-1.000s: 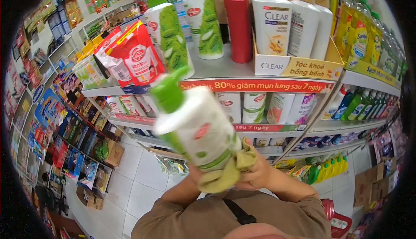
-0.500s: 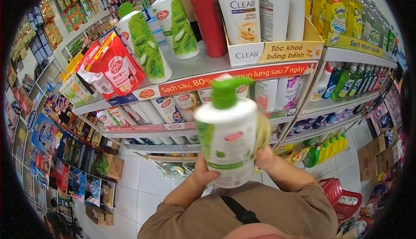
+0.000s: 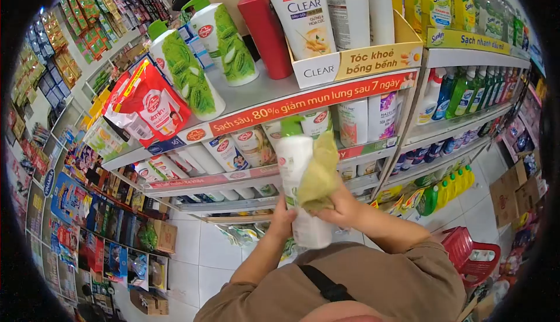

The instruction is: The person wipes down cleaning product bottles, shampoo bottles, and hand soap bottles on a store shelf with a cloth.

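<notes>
A white pump bottle [image 3: 294, 161] with a green top is held upright, slightly tilted, in front of the shelf, its narrow side toward me. My left hand [image 3: 283, 217] grips its left side low down. A yellow-green cloth [image 3: 319, 173] is in my right hand [image 3: 341, 206], pressed against the bottle's right side. Behind, on the top shelf, stand two green-and-white bottles [image 3: 185, 71], a red bottle [image 3: 265, 27] and white CLEAR bottles [image 3: 304, 21] in a carton tray.
Red refill pouches [image 3: 156, 103] lie at the top shelf's left end. Yellow dish-soap bottles [image 3: 440, 1] stand at the right. A red basket [image 3: 469, 258] and cardboard boxes [image 3: 506, 196] are on the floor at right. Packed shelves line the left.
The bottle has turned from its broad face to its narrow side. My right hand and the cloth have come round from behind it into fuller view. The camera view has shifted slightly.
</notes>
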A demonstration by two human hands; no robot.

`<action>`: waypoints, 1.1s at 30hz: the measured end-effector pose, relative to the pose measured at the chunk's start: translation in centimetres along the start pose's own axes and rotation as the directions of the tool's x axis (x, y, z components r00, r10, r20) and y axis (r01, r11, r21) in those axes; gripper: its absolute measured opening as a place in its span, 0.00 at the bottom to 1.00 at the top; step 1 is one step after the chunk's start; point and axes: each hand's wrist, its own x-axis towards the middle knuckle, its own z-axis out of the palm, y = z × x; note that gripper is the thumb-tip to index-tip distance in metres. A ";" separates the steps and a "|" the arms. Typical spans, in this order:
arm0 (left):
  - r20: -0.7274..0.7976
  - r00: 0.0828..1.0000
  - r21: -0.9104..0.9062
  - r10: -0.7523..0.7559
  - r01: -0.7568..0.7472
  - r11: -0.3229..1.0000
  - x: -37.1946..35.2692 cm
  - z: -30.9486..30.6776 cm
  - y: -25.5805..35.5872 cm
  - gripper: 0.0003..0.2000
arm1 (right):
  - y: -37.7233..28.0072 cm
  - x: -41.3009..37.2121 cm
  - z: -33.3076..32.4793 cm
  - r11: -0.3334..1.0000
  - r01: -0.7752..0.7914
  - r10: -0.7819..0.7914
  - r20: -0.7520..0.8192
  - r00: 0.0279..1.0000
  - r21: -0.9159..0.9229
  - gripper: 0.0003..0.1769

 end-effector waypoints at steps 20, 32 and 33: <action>0.093 0.190 0.467 0.977 -0.875 0.126 8.3 4.2 12.8 0.43 | 1.2 -5.3 -4.5 0.983 -0.146 0.163 0.173 0.971 -0.107 0.23; 0.060 0.398 0.761 0.915 -0.612 0.216 17.8 4.6 19.5 0.37 | 2.5 -13.5 -8.3 0.829 -0.507 0.492 -0.122 0.862 -0.236 0.22; 0.055 0.430 0.768 0.901 -0.595 0.237 17.9 4.9 19.5 0.37 | 2.7 -14.0 -8.6 0.826 -0.513 0.494 -0.137 0.859 -0.236 0.22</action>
